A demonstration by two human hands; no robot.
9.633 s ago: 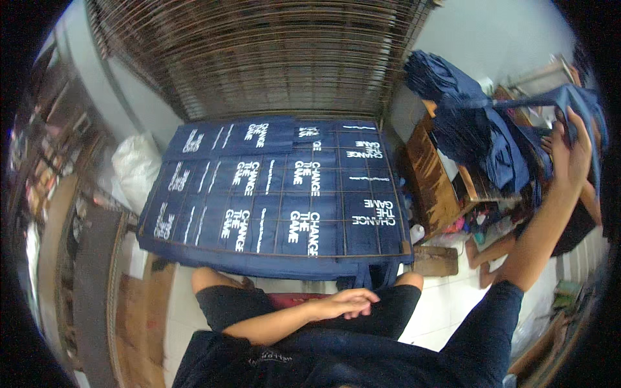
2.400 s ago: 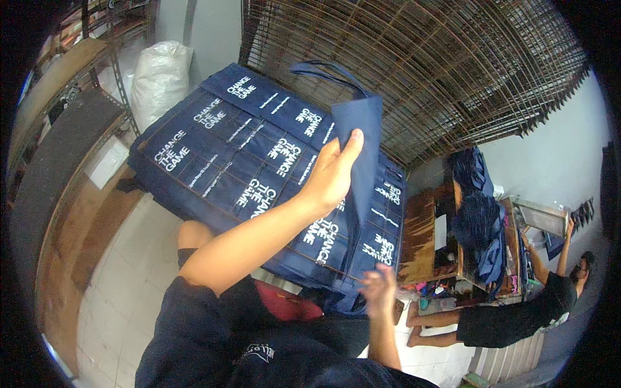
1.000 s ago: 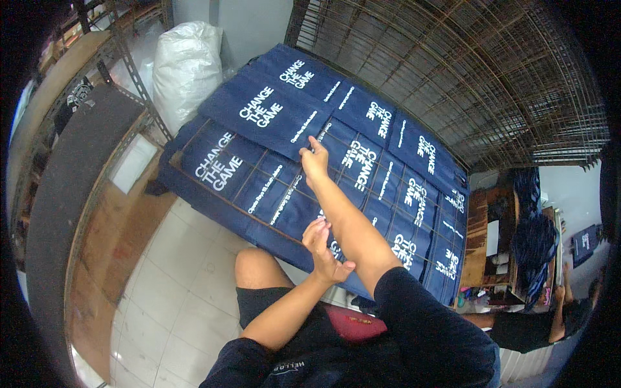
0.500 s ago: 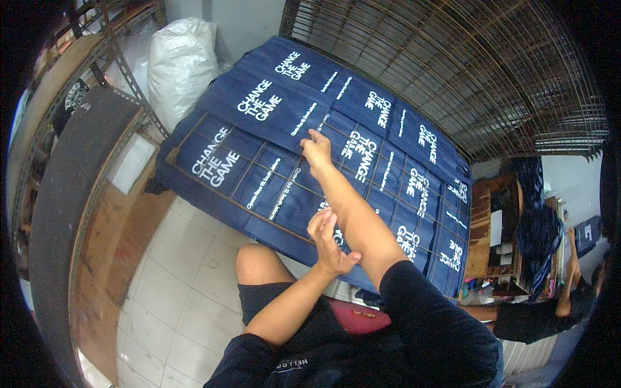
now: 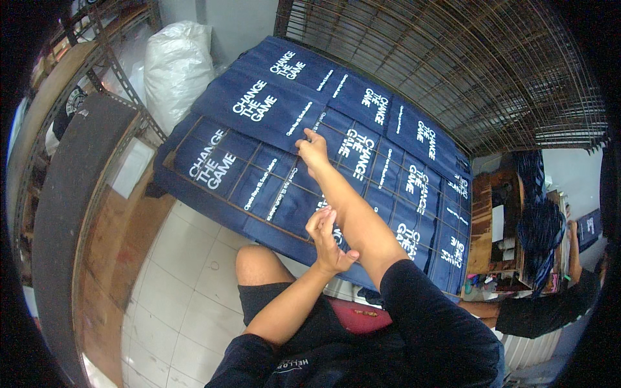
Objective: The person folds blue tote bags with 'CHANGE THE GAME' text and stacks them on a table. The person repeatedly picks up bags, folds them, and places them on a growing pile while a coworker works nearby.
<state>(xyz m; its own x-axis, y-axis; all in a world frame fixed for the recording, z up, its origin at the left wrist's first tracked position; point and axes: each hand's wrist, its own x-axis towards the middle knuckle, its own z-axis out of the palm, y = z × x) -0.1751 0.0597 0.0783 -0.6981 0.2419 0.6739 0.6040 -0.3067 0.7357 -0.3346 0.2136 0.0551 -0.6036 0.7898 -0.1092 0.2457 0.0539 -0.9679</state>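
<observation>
Navy fabric panels with white print cover a wire rack (image 5: 242,169) in front of me, and its thin rods cross over the lower ones. My right hand (image 5: 313,154) reaches across it, fingers closed at the lower right corner of one navy fabric panel (image 5: 223,107), which overlaps the rods. Fingertips and cloth edge meet there; the grip itself is partly hidden. My left hand (image 5: 331,244) is raised beside my right forearm over the near edge of the rack. Its fingers point up, the thumb stands apart, and it holds nothing.
A stack of wire racks (image 5: 427,58) leans over the far side. At the left stand a white plastic sack (image 5: 179,74), metal shelving (image 5: 123,71) and a long dark-topped bench (image 5: 81,194). A co-worker's dark sleeve (image 5: 550,307) shows at right, near a wooden table (image 5: 482,223).
The view has shifted very slightly, so the rack sits a little further left. Both hands keep nearly the same pose and place.
</observation>
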